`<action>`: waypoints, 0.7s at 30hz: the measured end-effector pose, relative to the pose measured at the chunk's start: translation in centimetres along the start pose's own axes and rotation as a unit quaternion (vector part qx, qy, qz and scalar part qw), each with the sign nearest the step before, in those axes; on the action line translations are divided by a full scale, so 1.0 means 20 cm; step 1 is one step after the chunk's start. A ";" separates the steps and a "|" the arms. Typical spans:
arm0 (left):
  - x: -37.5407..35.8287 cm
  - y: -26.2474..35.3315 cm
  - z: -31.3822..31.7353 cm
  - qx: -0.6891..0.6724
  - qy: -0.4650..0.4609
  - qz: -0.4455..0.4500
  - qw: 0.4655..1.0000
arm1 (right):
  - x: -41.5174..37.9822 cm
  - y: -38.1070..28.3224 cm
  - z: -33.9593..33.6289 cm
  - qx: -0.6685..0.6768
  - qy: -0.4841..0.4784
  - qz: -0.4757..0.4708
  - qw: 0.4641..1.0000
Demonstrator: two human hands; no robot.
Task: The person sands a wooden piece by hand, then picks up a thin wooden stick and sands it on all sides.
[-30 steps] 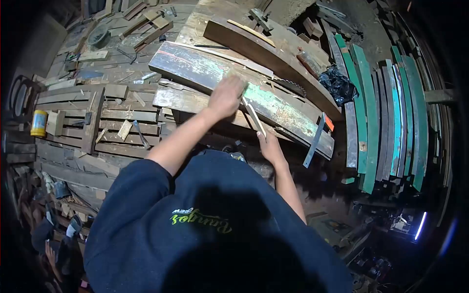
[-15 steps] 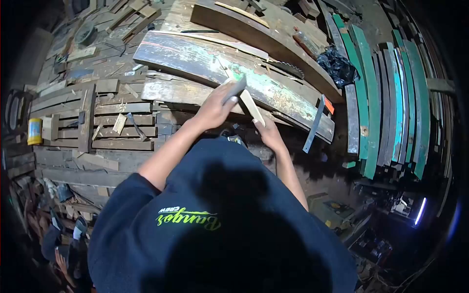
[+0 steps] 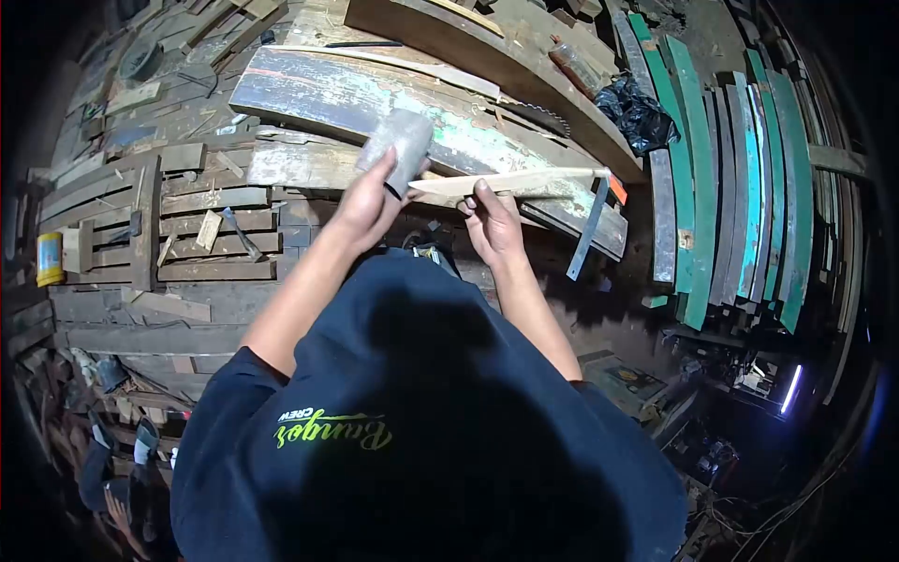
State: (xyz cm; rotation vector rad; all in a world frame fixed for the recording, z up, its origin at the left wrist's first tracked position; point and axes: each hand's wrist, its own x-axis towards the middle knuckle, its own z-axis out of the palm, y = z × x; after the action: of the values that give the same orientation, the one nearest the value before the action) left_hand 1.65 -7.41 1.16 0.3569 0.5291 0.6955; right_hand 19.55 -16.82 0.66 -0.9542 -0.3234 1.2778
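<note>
My left hand [image 3: 366, 204] is closed on a grey sheet [image 3: 401, 148], which looks like sandpaper and is seen broad side up. My right hand [image 3: 493, 225] grips a long pale wooden strip [image 3: 534, 180] from below, near its middle. The strip lies roughly level across the view, its left end close to the grey sheet and its thin right end near the orange-handled square. Behind both hands is a worn plank [image 3: 328, 89] with peeling blue-green paint.
A metal square with an orange end [image 3: 588, 229] rests over the plank's right end. Farther back are a thick brown beam [image 3: 449, 42] and a black plastic bag [image 3: 637, 114]. Green boards [image 3: 688, 187] stand right. Another person's hand [image 3: 118, 509] shows lower left.
The pale strip has swung from steeply slanted to nearly level, pointing right. The grey sheet has moved left and now shows its broad face. The whole view has shifted slightly.
</note>
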 end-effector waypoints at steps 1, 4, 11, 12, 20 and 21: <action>-0.01 -0.01 -0.01 0.006 -0.028 -0.020 0.999 | -0.01 0.01 0.03 -0.002 0.017 0.001 1.000; -0.06 0.04 0.02 -0.036 -0.069 -0.050 0.996 | -0.03 0.02 0.06 -0.012 0.033 0.006 0.999; -0.07 0.08 0.03 0.012 -0.075 -0.032 0.997 | -0.05 0.04 0.06 -0.039 0.046 -0.005 0.998; -0.09 0.08 0.04 0.064 -0.072 -0.018 0.995 | -0.06 0.03 0.08 -0.040 0.046 -0.004 0.998; -0.05 0.05 -0.04 0.250 -0.040 0.078 0.964 | -0.07 0.01 0.14 -0.088 0.031 -0.018 0.995; -0.05 0.05 -0.03 0.217 -0.059 0.067 0.972 | -0.07 0.01 0.13 -0.086 0.033 -0.026 0.995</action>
State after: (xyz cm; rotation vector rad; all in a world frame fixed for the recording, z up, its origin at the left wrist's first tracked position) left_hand 0.05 -7.26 1.46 0.8457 0.5459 0.6806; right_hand 17.10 -16.98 2.46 -1.1258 -0.4092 1.1824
